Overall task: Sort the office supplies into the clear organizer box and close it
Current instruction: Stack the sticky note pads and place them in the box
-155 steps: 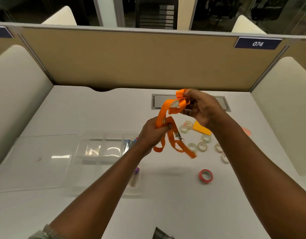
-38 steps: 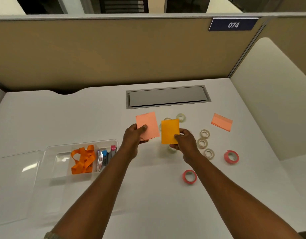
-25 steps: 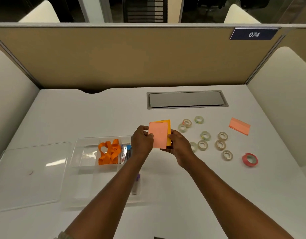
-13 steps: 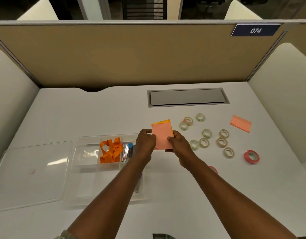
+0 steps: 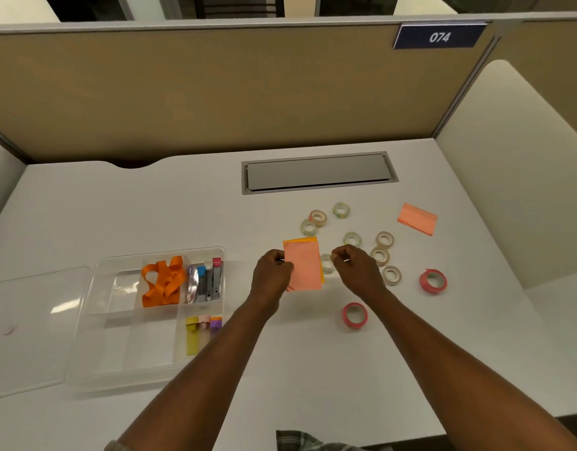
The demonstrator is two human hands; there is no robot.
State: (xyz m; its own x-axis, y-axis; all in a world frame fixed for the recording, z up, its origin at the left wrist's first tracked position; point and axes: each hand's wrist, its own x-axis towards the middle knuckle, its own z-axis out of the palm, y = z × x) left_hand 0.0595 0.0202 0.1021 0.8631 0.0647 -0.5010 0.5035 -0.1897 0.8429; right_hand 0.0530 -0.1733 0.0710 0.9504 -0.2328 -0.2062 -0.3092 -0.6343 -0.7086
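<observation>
Sticky notes [image 5: 305, 266], pink over orange, sit pinched in my left hand [image 5: 271, 275], my right hand [image 5: 357, 268] curled empty just beside them, so I'd carry them flat leftward into a free compartment of the clear organizer box [image 5: 124, 257].

White tabletop [image 5: 117, 206] with grey cable hatch [image 5: 319, 172]. Tan partition [image 5: 215, 92] behind, navy plate "074" [image 5: 440, 36]. Cream side panel [image 5: 515, 177] at right. Dim room beyond.
</observation>
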